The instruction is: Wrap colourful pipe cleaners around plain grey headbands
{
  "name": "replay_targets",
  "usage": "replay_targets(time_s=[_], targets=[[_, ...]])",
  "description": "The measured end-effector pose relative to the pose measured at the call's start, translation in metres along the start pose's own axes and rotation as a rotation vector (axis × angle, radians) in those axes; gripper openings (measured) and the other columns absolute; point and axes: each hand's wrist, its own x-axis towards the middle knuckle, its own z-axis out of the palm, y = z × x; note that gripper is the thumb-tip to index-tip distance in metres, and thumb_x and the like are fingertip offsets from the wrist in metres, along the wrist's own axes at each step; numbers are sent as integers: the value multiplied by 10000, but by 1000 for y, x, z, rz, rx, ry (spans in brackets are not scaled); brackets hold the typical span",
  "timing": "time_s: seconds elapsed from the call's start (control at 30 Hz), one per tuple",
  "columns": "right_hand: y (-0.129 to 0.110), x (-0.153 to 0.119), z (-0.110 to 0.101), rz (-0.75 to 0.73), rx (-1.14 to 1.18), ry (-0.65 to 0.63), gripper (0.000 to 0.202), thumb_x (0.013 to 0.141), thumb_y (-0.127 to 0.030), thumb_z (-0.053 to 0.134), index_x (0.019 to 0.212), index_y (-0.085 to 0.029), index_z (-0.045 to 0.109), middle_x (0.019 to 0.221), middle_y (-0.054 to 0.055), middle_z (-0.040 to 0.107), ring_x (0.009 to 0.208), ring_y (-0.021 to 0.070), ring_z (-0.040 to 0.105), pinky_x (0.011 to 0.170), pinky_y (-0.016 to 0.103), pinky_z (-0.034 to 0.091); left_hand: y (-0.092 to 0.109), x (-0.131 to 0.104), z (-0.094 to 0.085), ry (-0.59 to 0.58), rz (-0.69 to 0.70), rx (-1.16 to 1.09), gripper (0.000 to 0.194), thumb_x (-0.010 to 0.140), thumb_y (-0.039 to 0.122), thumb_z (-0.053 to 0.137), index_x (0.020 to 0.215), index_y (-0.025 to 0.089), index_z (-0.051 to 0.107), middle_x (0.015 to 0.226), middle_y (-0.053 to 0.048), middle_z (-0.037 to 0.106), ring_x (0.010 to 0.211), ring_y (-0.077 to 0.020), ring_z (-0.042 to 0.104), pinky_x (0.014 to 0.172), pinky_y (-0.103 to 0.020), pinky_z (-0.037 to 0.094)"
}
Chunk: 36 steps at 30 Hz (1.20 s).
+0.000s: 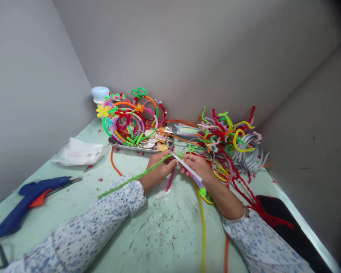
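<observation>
Over the middle of the table, my left hand (160,167) is closed in a pinch with a long green pipe cleaner (136,177), whose loose end trails back over my left sleeve. Close beside it, my right hand (198,167) is closed round a thin headband. One white, bare arm of the headband (189,168) slants across the fingers. Below it shows a stretch wrapped in purple pipe cleaner (198,182), with a bright green tip (202,192). The fingertips of both hands nearly meet, and their exact grip on the band is partly hidden.
Finished pipe-cleaner headbands (130,117) rest on a metal tray (136,148) of small pieces. Loose pipe cleaners (221,132) and grey bands (248,153) lie back right. A blue glue gun (35,193) and plastic bag (79,151) are left; a black phone-like object (290,227) is right.
</observation>
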Motion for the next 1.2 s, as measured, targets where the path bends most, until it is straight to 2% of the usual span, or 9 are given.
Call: replay_targets(time_s=[0.17, 0.37, 0.6, 0.83, 1.2], targets=[[-5, -3, 7, -11, -17, 70, 224, 673, -373, 672, 747, -178, 589, 500, -37, 599, 381, 72, 454, 397, 195, 335, -3, -2, 1, 49, -22, 30, 147, 819, 268, 585, 885, 160, 661, 785, -22, 682, 722, -134, 613, 668, -238, 472], [-3, -5, 10, -84, -106, 76, 207, 733, -367, 631, 798, -171, 614, 537, -31, 610, 418, 79, 470, 430, 204, 365, -6, 0, 3, 79, -110, -38, 112, 762, 245, 609, 823, 152, 623, 713, -15, 644, 659, -129, 584, 636, -240, 463], [-2, -8, 11, -129, -206, 130, 222, 740, -393, 641, 808, -182, 635, 547, -28, 599, 452, 105, 474, 451, 231, 365, -8, 4, 5, 21, -165, -227, 93, 742, 236, 603, 750, 150, 568, 682, -11, 618, 660, -135, 601, 619, -239, 468], [6, -4, 12, -189, -246, 155, 153, 737, -339, 629, 776, -192, 622, 558, -28, 588, 491, 117, 504, 474, 234, 391, -17, 6, 8, 16, -251, -235, 85, 724, 235, 585, 735, 151, 573, 646, -1, 618, 627, -139, 610, 587, -243, 475], [11, -4, 12, -274, -427, 199, 109, 754, -291, 597, 793, -199, 640, 605, -11, 622, 531, 137, 539, 512, 242, 416, -12, 8, 7, 20, -307, -200, 56, 682, 189, 568, 689, 137, 589, 621, -6, 605, 582, -119, 579, 557, -229, 458]])
